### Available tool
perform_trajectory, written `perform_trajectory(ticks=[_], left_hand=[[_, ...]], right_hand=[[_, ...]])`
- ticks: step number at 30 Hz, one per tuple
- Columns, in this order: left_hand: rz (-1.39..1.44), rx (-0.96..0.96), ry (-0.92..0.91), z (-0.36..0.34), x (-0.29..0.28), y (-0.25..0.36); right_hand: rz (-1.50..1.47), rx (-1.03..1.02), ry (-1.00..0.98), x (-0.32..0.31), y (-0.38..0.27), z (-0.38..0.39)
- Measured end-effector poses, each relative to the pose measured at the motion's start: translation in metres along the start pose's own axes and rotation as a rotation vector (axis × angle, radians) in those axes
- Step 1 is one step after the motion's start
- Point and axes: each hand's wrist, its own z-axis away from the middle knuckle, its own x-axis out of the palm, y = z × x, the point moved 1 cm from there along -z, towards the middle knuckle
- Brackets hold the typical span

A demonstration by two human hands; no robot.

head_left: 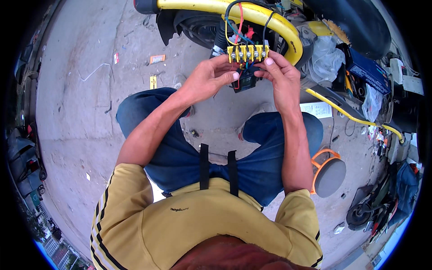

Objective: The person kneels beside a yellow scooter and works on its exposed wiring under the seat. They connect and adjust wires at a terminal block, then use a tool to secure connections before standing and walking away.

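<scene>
A yellow terminal block (248,53) with a row of metal screws is raised in front of me at the upper middle. Red, black, blue and yellow wires (240,24) run up from it, and more coloured wires hang below. My left hand (209,78) grips its left end, fingers curled partly behind it and thumb beside the lower wires. The right end sits between the thumb and fingers of my right hand (281,76); some of those fingertips are hidden. Just under the block is a dark device with a small display (245,81), partly covered by wires.
A yellow tubular vehicle frame (270,15) arches behind the block, with a dark wheel (198,29) beneath. To the right lie a blue box (366,69), plastic bags (325,58) and a round stool (330,177) with orange legs. Small packets (157,59) are scattered on the concrete.
</scene>
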Motion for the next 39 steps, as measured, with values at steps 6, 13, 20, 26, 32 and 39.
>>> perform_trajectory(ticks=[6,13,20,26,32,39], left_hand=[[-0.077,0.112,0.064,-0.008,0.002,-0.008],[0.111,0.082,0.065,-0.002,-0.003,-0.008],[0.13,0.035,0.061,0.003,-0.002,-0.006],[0.114,0.057,0.09,-0.001,-0.003,-0.009],[0.026,0.051,0.111,-0.006,-0.005,-0.017],[-0.055,0.088,0.124,-0.015,-0.006,-0.021]], right_hand=[[0.129,-0.119,-0.001,-0.006,0.002,-0.002],[0.287,-0.104,0.218,-0.019,0.003,-0.011],[0.102,0.173,0.029,-0.006,0.004,-0.007],[0.016,0.211,0.071,-0.006,-0.007,-0.005],[0.109,0.133,0.051,-0.002,0.001,-0.005],[0.168,0.104,0.053,-0.001,0.002,-0.005]])
